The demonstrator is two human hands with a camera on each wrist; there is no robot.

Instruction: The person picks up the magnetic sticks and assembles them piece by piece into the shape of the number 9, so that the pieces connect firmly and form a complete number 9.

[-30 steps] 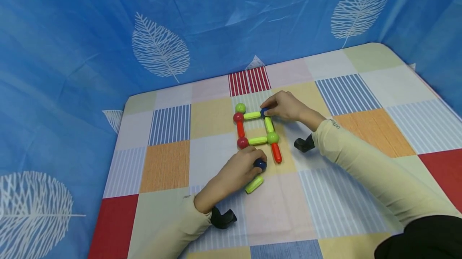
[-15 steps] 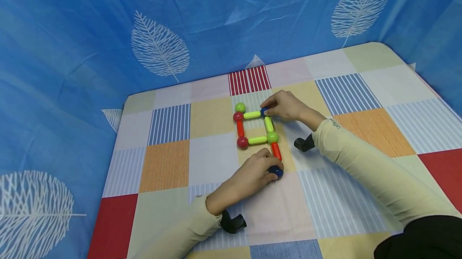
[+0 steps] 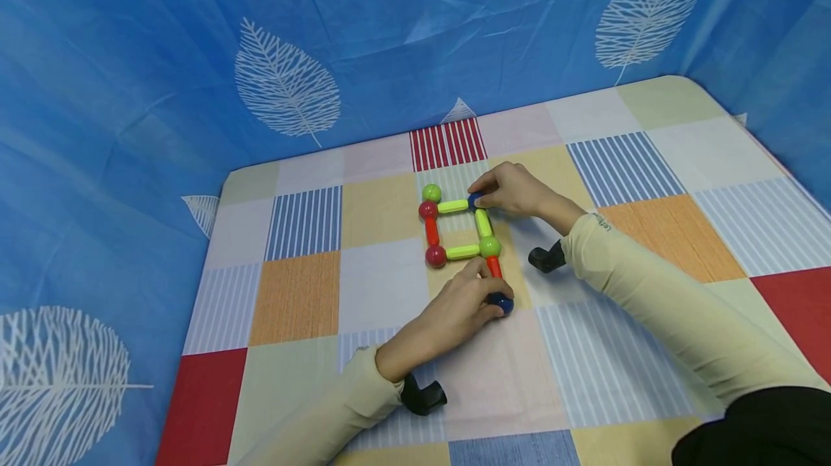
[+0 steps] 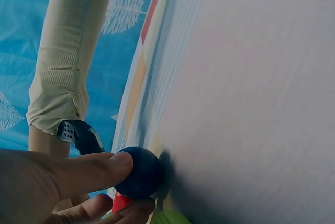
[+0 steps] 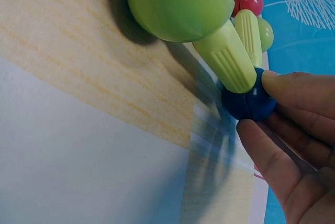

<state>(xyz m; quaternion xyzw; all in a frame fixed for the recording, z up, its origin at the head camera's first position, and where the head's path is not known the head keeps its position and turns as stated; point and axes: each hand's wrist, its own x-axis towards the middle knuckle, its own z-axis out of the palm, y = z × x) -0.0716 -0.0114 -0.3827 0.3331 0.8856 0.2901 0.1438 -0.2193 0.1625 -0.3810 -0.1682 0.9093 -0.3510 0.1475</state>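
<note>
My left hand [image 3: 448,319] pinches a blue ball [image 4: 140,174] at the near end of a red rod [image 3: 495,267]. That rod runs from a green ball [image 3: 490,246] at the near right corner of a four-sided frame. Lime rods [image 3: 463,252], another red rod [image 3: 432,231] and red balls [image 3: 436,256] form the other parts of the frame. At its far right corner my right hand [image 3: 517,190] pinches a second blue ball [image 5: 246,103], where two lime rods meet. The short lime rod seen earlier by the left hand is hidden in the head view.
A loose-looking green ball [image 3: 431,193] sits against the far left red ball [image 3: 428,210]. Patchwork cloth [image 3: 383,286] covers the table, and a blue curtain [image 3: 389,33] hangs behind it. Black wrist-worn devices [image 3: 423,397] jut out below both wrists.
My left hand has carried its blue ball right, to the red rod's near end, and then slightly farther away from me. My right hand has stayed at the far corner.
</note>
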